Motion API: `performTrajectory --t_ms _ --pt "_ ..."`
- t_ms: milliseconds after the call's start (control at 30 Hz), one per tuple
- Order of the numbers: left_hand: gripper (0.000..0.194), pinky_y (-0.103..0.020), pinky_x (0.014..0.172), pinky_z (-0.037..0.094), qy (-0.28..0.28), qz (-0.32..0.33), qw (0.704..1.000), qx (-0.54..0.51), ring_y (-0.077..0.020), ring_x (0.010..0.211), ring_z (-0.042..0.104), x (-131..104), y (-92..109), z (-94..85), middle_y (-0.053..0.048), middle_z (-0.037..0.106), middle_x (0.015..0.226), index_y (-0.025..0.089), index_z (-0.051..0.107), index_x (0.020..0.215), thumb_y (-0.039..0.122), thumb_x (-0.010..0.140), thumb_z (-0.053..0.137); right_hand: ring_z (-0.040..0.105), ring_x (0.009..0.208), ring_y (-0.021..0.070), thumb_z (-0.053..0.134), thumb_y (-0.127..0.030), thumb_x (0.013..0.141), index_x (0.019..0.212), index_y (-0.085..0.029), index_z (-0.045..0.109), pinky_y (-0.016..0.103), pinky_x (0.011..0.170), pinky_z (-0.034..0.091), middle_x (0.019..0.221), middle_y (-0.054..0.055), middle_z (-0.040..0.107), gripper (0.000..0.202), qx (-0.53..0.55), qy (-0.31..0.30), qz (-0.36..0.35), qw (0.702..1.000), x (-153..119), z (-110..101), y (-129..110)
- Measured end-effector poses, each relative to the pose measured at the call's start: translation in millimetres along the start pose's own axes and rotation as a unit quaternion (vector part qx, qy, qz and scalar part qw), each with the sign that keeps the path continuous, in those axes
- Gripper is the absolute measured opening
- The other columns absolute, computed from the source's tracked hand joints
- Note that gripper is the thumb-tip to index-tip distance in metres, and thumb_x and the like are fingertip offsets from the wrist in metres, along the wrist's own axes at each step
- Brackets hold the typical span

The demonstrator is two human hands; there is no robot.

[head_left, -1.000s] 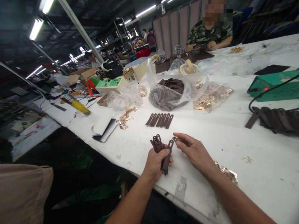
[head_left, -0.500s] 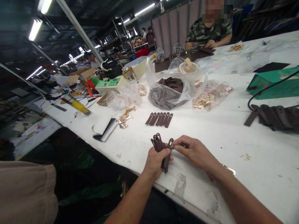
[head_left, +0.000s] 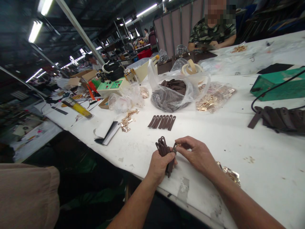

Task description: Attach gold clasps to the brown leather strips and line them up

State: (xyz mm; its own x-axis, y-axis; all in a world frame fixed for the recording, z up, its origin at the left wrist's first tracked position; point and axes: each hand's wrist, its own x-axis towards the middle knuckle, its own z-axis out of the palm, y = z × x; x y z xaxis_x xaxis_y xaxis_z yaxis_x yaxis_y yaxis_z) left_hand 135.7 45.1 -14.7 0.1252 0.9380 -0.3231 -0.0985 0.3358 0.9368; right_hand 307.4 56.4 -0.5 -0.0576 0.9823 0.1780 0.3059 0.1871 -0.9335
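1. The desk (head_left: 205, 130) is white and scuffed, with a grey worn patch (head_left: 183, 189) near its front edge. It runs through a long, dim workroom under tube lights (head_left: 35, 31); across it sits a person in a camouflage shirt (head_left: 215, 35).
2. On the desk are a clear bag (head_left: 164, 100) of dark straps, a bag of gold-coloured fittings (head_left: 214, 98), a green box (head_left: 278, 84) and a short row of straps (head_left: 162, 122) (all leaning the same way).
3. The left hand (head_left: 158, 163) is closed around a bundle of brown straps (head_left: 163, 148), above the desk's front edge. Their holed ends point up and away from the wearer, slightly leftward, fanning a little.
4. The front strap (head_left: 170, 167) stands apart at the bundle's right, its long axis steep, its upper end tipped slightly right.
5. The right hand (head_left: 195, 152) pinches a small gold-coloured piece (head_left: 178, 145) at that upper end; whether it is seated there, I cannot tell.
6. The straps look flat, narrow, matt and dark brown, with rounded tips and slots.
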Motion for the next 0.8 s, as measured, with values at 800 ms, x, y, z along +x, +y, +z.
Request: performTrajectory --t_ms 800 --pt "0.029 -0.020 0.046 0.039 -0.028 0.007 1.000 0.011 -0.0102 0.047 0.051 0.0 -2.9 -6.3 -0.002 0.064 0.058 0.014 0.063 0.098 0.036 0.082 0.073 0.060 0.069 0.0165 0.069 -0.040 0.082 0.098 -0.020 0.074 0.028 0.067 0.046 0.076 0.000 0.068 0.026 0.104 -0.072 0.126 0.984 2.1 -0.6 4.6"
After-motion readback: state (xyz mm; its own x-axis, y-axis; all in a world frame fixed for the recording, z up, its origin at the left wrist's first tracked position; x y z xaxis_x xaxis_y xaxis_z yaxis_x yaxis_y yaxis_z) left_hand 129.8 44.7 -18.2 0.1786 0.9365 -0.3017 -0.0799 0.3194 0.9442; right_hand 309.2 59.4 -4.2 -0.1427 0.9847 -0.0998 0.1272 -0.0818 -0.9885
